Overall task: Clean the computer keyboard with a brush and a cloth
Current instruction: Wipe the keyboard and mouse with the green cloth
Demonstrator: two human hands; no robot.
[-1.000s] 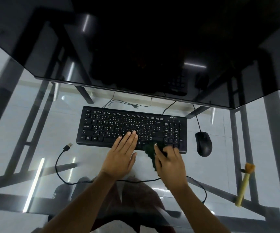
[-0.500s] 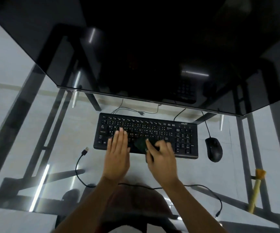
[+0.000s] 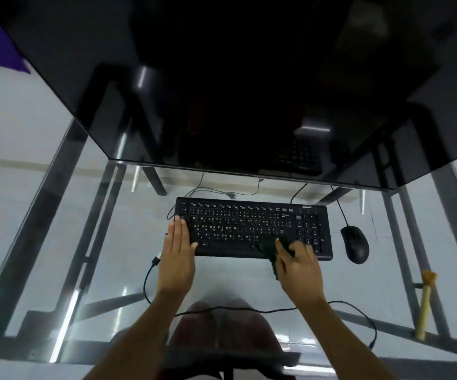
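Left hand (image 3: 176, 253) flat, fingers straight, on keyboard (image 3: 252, 229) left end, likely steadying it; right hand (image 3: 297, 263) grip pinches cloth (image 3: 270, 246), wiping lower-right keys.

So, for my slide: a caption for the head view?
Left hand steadies black keyboard; right hand wipes it with dark cloth.

The desk (image 3: 112, 242) is clear, glossy glass on a grey metal frame. The keyboard (image 3: 252, 229) and mouse (image 3: 355, 244) look like matt black plastic. The cloth (image 3: 270, 246) is dark, soft fabric. The brush (image 3: 424, 305) has a pale wooden-looking handle.
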